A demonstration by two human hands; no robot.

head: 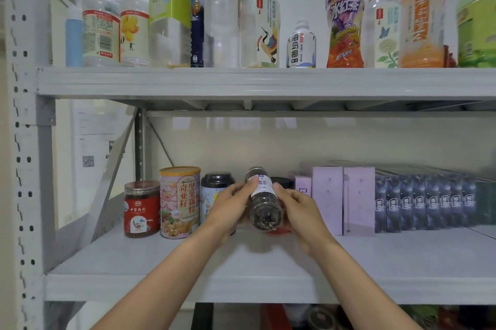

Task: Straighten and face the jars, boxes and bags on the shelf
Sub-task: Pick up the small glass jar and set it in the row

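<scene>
Both my hands — left hand [233,205], right hand [296,207] — grip the dark jar [263,202], lifted and tilted above the shelf [188,270]. Set down carelessly, it could knock the black-lidded can [216,190] or the jar behind — or slip.

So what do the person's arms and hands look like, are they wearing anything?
Both arms are bare, with no sleeves showing anywhere in the picture. The left hand and the right hand wear no gloves, and I can see no watch, bracelet or ring. The fingers look plain, with short nails and no polish that I can make out.
</scene>
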